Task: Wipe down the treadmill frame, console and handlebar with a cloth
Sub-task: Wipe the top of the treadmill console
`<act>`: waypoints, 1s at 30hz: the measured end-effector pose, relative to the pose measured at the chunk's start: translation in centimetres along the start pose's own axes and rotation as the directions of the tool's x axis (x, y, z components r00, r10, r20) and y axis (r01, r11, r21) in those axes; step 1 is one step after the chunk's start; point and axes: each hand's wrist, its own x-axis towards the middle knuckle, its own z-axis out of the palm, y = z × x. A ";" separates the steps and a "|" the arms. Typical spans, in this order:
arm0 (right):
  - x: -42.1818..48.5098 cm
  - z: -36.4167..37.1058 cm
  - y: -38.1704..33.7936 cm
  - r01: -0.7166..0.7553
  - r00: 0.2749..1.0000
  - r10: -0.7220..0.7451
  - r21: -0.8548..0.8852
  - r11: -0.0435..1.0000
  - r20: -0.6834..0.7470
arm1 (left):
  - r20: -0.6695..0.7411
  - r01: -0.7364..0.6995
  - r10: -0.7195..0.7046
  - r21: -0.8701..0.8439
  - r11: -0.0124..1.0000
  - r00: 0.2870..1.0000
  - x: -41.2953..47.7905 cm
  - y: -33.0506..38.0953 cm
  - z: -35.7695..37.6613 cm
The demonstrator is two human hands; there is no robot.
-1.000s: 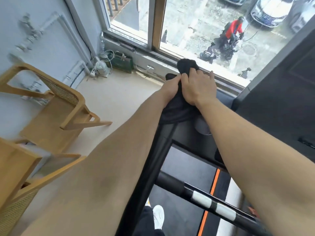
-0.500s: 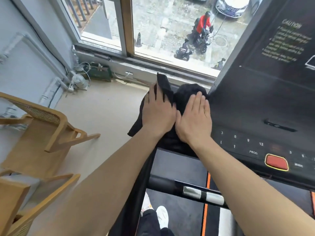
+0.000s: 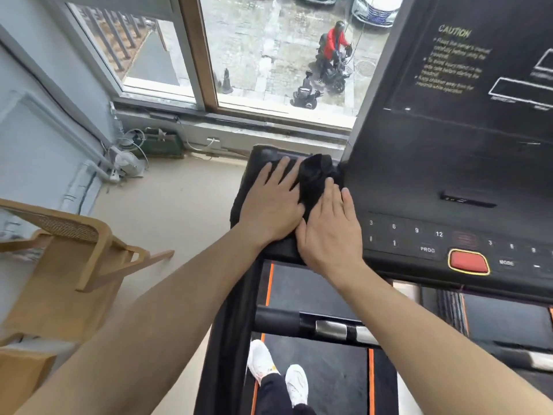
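Far left, a wooden chair (image 3: 68,259) is parked on the pale floor, and a small white fan (image 3: 127,163) with a tangle of cables is tucked into the corner under the window (image 3: 269,55).

Moving in, the treadmill's black frame upright (image 3: 230,324) is seen running from the bottom up to the left end of the console (image 3: 449,163). That's where the black cloth (image 3: 317,175) is found: spread over the console's left corner, hanging a bit down the outer side, with a bunched-up lump near the base of the screen panel.

The left hand (image 3: 270,205) is laid flat on the cloth, fingers straight and slightly spread, nothing gripped. Just beside it, thumbs touching, the right hand (image 3: 329,235) is pressed flat on the cloth too, fingers straight, tips at the bunched part.

Right of the hands, number keys and a red button (image 3: 468,262) are lined up along the console's lower edge, with a CAUTION label higher up.

Below, the handlebar (image 3: 278,320) is crossed by both forearms, and white shoes (image 3: 261,362) are planted on the belt.
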 end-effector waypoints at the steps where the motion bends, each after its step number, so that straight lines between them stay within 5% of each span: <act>1: -0.2 0.0 0.0 0.006 1.000 -0.006 0.015 1.000 0.001 | 0.002 0.004 -0.004 -0.007 1.000 1.000 -0.6 0.2 0.0; 8: 5.7 -1.6 1.1 0.024 0.997 -0.025 0.023 0.999 0.070 | 0.020 0.062 -0.063 0.070 0.996 0.998 4.7 -1.5 -1.3; 15: 11.6 -4.3 0.7 0.047 0.988 -0.045 -0.010 0.999 0.149 | 0.323 0.265 -0.229 -0.072 0.961 0.918 10.0 -3.0 -4.3; 22: 5.3 -1.3 1.4 0.083 0.994 -0.088 0.071 0.994 0.072 | -0.069 0.132 -0.128 0.050 0.990 0.989 2.9 -1.3 -1.2; 30: -5.7 0.7 -0.3 0.105 0.994 -0.098 0.168 0.980 -0.051 | -0.035 0.170 -0.172 -0.059 0.984 0.985 -7.2 3.6 0.8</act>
